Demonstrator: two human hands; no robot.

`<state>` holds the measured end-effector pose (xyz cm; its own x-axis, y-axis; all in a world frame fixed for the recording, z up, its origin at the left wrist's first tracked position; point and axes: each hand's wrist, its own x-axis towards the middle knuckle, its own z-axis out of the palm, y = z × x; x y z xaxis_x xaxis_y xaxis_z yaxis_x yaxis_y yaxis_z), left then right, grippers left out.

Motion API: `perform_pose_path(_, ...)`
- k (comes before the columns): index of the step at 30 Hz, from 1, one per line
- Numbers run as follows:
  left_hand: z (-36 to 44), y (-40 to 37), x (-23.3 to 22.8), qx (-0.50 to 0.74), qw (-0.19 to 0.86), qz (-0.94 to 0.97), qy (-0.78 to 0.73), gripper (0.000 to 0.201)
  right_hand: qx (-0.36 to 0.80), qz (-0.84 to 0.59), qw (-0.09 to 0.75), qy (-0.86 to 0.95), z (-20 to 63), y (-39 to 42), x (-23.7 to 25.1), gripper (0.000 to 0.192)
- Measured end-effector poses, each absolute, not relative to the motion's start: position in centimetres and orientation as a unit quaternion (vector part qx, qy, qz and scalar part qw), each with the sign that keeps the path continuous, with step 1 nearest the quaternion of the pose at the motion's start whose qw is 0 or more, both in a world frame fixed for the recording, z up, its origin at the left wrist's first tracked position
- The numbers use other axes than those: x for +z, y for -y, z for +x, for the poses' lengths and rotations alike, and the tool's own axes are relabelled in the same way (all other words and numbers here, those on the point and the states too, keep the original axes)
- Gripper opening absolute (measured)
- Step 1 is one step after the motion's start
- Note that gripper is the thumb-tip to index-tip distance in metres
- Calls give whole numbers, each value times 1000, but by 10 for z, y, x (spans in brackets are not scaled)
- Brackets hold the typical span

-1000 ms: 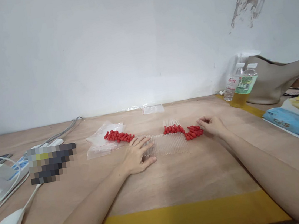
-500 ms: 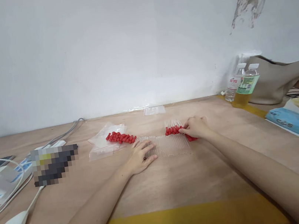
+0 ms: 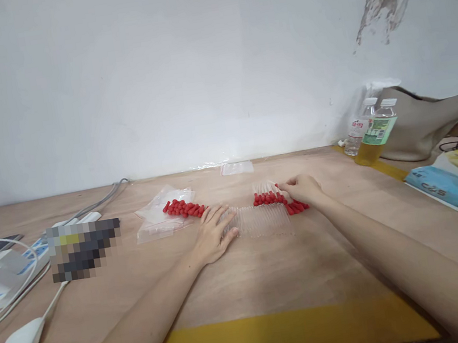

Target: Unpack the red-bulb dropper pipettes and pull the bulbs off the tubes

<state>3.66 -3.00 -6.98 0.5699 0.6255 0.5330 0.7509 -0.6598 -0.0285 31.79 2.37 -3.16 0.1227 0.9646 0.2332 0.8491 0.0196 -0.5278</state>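
Note:
A row of thin clear tubes [image 3: 262, 222] lies side by side on the table in front of me. My left hand [image 3: 214, 235] rests flat with fingers spread over the row's left end. Beyond the row are several clear droppers [image 3: 263, 187], their red rubber bulbs towards me. My right hand [image 3: 300, 188] is pinched beside them, with a red rubber bulb [image 3: 276, 185] showing at its fingertips; any tube attached is hard to see. Just below that hand lies a small group of red bulbs [image 3: 297, 207]. A larger pile of red bulbs [image 3: 183, 208] is left of my left hand.
Clear plastic bags [image 3: 151, 226] lie under the left pile, another bag [image 3: 237, 168] by the wall. Cables and a power strip [image 3: 38, 258] occupy the left side. At right stand two bottles [image 3: 378, 132], a grey bag [image 3: 416, 129] and a blue tissue pack [image 3: 446, 185].
My right hand has moved away from me and lifted off the right-hand red bulbs, uncovering them. The left hand has stayed over the tubes, shifting slightly.

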Motion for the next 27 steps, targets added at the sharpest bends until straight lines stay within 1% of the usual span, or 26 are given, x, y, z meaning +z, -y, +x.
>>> perform_pose_path(2, 38, 29, -70, -270, 153, -863, 399, 41, 100, -647, 341, 675, 314, -14, -32, 32)
perform_pose_path(4, 41, 30, -69, -293, 182, -848, 403, 42, 64, -566, 386, 726, 306, -1, -36, 25)
perform_pose_path(6, 45, 32, -67, -307, 209, -839, 398, 42, 18, -476, 407, 779, 297, 15, -44, 20)
perform_pose_path(8, 50, 36, -65, -306, 229, -841, 383, 41, -18, -424, 413, 806, 288, 30, -52, 17)
perform_pose_path(11, 56, 42, -61, -290, 240, -854, 360, 37, -39, -380, 406, 830, 278, 45, -62, 15)
perform_pose_path(16, 60, 46, -63, -270, 240, -862, 356, 21, -37, -356, 388, 849, 271, 52, -68, 14)
perform_pose_path(20, 63, 47, -66, -254, 240, -872, 343, 19, -73, -350, 381, 852, 262, 50, -74, 23)
perform_pose_path(24, 67, 49, -64, -244, 231, -882, 330, 16, -126, -326, 370, 861, 256, 48, -78, 16)
perform_pose_path(27, 67, 51, -61, -234, 218, -892, 320, 18, -158, -307, 363, 866, 257, 48, -77, 18)
